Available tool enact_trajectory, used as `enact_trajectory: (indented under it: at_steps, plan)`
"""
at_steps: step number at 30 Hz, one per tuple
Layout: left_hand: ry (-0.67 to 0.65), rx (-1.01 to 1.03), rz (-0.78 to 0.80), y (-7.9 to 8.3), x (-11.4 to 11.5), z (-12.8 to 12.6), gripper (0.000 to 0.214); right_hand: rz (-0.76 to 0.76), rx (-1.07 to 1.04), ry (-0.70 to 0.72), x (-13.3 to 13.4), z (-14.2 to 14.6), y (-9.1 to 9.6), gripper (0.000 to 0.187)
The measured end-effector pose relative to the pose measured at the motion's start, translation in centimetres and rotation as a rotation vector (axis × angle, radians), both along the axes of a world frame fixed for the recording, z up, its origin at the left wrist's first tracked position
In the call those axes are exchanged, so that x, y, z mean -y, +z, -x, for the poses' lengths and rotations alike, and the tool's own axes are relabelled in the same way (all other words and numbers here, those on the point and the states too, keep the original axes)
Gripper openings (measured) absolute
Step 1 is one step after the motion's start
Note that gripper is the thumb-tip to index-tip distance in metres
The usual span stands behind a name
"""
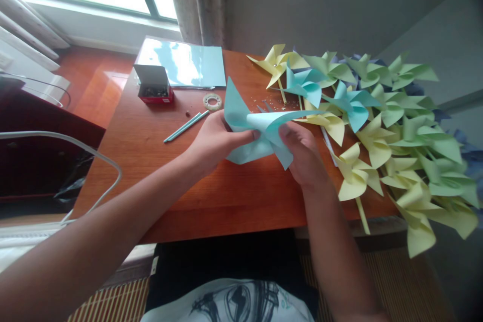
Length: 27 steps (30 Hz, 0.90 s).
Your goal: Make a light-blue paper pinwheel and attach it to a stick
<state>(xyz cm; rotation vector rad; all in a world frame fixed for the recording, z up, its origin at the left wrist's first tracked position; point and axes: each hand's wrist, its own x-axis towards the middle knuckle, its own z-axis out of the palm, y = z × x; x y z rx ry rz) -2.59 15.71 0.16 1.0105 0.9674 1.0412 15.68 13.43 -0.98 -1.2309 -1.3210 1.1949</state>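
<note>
A light blue paper pinwheel (260,133) is held up over the middle of the wooden table, its blades curled in toward the centre. My left hand (221,136) grips it from the left, the thumb pressed near its middle. From the right, my right hand (300,148) pinches a blade, with its thumb on the paper. Fingers behind the paper are hidden. No stick shows on this pinwheel. Just left of my left hand lie a few light blue paper sticks (186,127) and a roll of tape (212,102).
An open small red box (155,91) of small dark pieces stands at the back left, beside glossy light blue sheets (196,66). Scissors (265,106) lie partly hidden behind the pinwheel. Several finished pinwheels (354,171), yellow, blue, green and purple, crowd the right side. A white cable (75,139) loops at left.
</note>
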Motion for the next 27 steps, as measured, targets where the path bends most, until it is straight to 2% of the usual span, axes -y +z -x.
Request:
enact_trajectory:
  at_steps: [2, 3, 6, 10, 20, 27]
  plan:
    - [-0.034, 0.074, 0.037, 0.2, 0.0, 0.1, 0.022, 0.044, -0.096, 0.012, 0.0, -0.1, 0.6, 0.053]
    - [-0.053, 0.108, 0.054, 0.3, 0.0, 0.2, 0.022, 0.062, -0.135, 0.011, 0.0, -0.1, 0.8, 0.053]
    - [-0.109, 0.199, 0.112, 0.4, 0.0, 0.3, 0.025, 0.091, -0.203, 0.030, 0.1, 0.1, 1.4, 0.035]
    - [-0.190, 0.289, 0.189, 0.4, 0.0, 0.4, 0.028, 0.074, -0.257, 0.084, 0.2, 0.6, 1.6, 0.031]
    - [-0.316, 0.336, 0.271, 0.5, 0.0, 0.7, 0.034, 0.049, -0.212, 0.085, 1.0, 0.8, 2.0, 0.026]
    - [-0.332, 0.313, 0.280, 0.5, 0.0, 0.7, 0.034, -0.020, -0.180, 0.073, 0.7, 0.3, 0.9, 0.019]
